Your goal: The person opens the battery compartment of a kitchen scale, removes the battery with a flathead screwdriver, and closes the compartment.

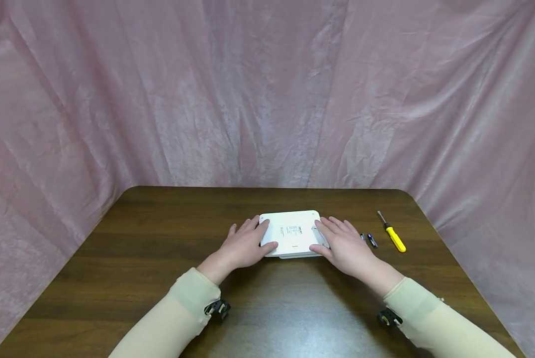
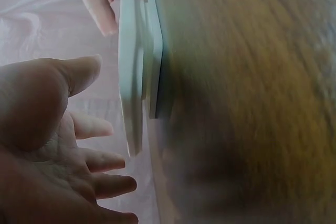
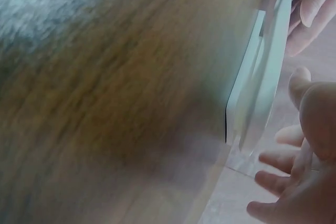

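Observation:
A white flat device [image 1: 291,233] with rounded corners and small printed text on its upward face lies at the middle of the table. Seen edge-on in the left wrist view, the device [image 2: 131,66] has a thick upper slab over a thinner, smaller plate beneath. My left hand [image 1: 245,245] is at its left edge, fingers spread and thumb over the near left corner. At the opposite edge is my right hand [image 1: 344,248], its fingers also extended, with the thumb over the near right corner. Neither hand curls round the device; both palms face it.
Two small batteries [image 1: 372,241] lie just right of my right hand. Beyond them rests a screwdriver [image 1: 396,239] with a yellow handle, its tip pointing to the back. Pink curtains [image 1: 258,99] hang behind the dark wooden table [image 1: 182,214].

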`<control>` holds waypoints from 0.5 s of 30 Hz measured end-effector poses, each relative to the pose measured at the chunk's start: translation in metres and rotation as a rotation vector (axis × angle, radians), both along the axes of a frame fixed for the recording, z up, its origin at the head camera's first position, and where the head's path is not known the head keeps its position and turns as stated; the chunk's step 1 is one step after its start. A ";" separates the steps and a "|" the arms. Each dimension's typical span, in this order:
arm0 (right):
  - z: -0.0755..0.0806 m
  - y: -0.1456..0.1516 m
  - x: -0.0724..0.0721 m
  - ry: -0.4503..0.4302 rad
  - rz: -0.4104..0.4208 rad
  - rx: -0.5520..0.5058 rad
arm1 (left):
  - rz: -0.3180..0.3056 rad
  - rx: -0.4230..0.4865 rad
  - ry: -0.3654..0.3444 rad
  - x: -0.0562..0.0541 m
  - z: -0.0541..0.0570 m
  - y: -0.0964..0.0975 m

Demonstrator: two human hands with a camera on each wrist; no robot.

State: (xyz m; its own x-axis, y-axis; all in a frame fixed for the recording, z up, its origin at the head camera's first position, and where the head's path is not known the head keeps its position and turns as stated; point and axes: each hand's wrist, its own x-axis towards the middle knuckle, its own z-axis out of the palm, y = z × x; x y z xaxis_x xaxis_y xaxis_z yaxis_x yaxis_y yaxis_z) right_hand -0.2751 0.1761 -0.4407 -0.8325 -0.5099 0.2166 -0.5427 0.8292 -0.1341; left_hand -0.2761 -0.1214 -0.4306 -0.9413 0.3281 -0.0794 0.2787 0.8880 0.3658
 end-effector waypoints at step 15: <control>0.001 -0.003 -0.012 -0.202 -0.105 -0.032 | 0.032 0.044 -0.041 -0.008 -0.001 -0.004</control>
